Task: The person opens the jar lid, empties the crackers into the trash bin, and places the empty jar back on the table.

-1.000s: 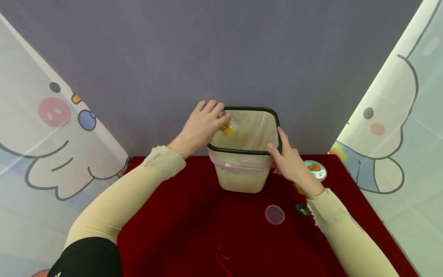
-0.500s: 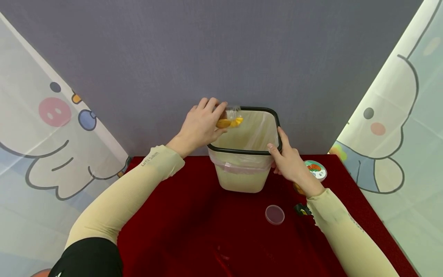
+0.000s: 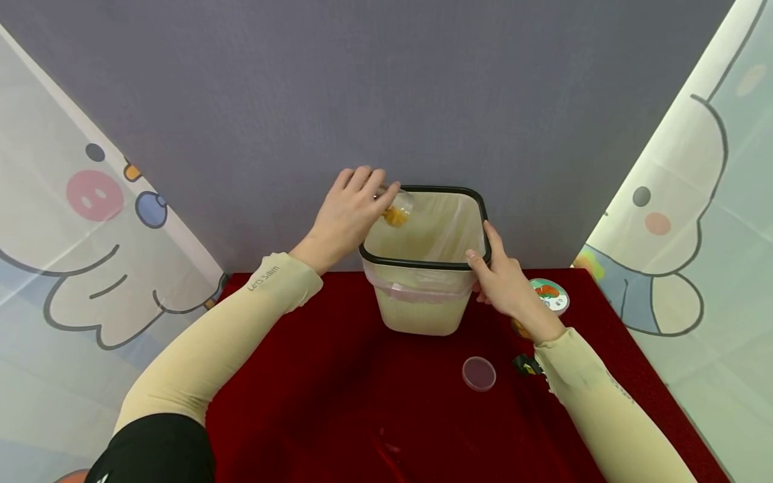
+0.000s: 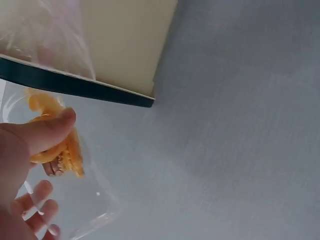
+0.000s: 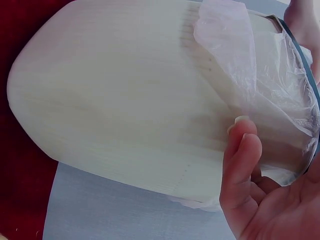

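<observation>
The clear cup (image 3: 400, 201) with orange fruit pieces (image 3: 395, 216) is tipped over the back left corner of the lined bin (image 3: 423, 263), your left hand (image 3: 347, 215) curled round it. It sits close to the rim, so pieces could drop outside onto the desk (image 3: 338, 396), or the slick cup could slip. Your right hand (image 3: 504, 282) grips the bin's right rim, thumb inside; let go and it may shift. A lid (image 3: 479, 373) lies nearby.
</observation>
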`<action>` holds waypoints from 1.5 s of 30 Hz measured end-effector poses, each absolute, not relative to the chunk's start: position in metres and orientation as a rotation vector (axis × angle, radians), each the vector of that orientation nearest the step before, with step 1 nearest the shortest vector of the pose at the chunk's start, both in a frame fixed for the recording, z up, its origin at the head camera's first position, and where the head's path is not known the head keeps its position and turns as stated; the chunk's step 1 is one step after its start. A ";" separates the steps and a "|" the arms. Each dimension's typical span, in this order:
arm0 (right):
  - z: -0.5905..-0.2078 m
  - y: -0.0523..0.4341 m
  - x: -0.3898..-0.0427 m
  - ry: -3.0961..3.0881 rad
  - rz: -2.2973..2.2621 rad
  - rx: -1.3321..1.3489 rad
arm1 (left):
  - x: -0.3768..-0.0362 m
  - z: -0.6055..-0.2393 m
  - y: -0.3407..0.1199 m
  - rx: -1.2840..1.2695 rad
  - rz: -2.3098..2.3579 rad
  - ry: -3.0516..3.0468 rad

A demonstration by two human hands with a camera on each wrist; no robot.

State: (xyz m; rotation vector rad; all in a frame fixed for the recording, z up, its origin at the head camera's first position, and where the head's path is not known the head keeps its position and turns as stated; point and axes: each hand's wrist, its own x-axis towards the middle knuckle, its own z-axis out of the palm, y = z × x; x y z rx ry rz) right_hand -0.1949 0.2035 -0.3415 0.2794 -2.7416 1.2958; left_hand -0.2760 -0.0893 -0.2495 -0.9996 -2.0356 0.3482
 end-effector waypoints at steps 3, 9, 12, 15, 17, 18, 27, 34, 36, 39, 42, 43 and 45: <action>-0.342 0.203 -0.196 -2.741 1.292 0.280 | -0.277 -0.250 -0.090 -0.997 0.434 -1.984; -0.342 0.203 -0.196 -2.738 1.294 0.279 | -0.278 -0.251 -0.090 -0.992 0.553 -1.895; -0.342 0.203 -0.196 -2.737 1.294 0.281 | -0.277 -0.249 -0.089 -0.983 0.481 -1.960; -0.342 0.203 -0.196 -2.737 1.293 0.281 | -0.276 -0.247 -0.088 -0.952 0.271 -2.167; -0.342 0.203 -0.196 -2.738 1.293 0.282 | -0.274 -0.246 -0.088 -0.902 0.084 -2.317; -0.342 0.203 -0.196 -2.739 1.293 0.283 | -0.273 -0.245 -0.088 -0.873 -0.002 -2.378; -0.343 0.203 -0.196 -2.728 1.284 0.291 | -0.269 -0.237 -0.088 -0.756 -0.540 -2.547; -0.343 0.203 -0.197 -2.727 1.296 0.286 | -0.272 -0.239 -0.089 -0.942 -0.067 -2.247; -0.343 0.203 -0.197 -2.728 1.296 0.284 | -0.274 -0.240 -0.090 -0.972 0.076 -2.128; -0.344 0.203 -0.197 -2.725 1.299 0.281 | -0.276 -0.242 -0.090 -0.990 0.210 -1.996; -0.344 0.203 -0.197 -2.722 1.301 0.279 | -0.277 -0.241 -0.090 -0.999 0.288 -1.936; -0.344 0.203 -0.197 -2.721 1.301 0.278 | -0.277 -0.241 -0.091 -1.001 0.313 -1.926; -0.344 0.202 -0.197 -2.721 1.299 0.277 | -0.277 -0.242 -0.091 -1.001 0.366 -1.910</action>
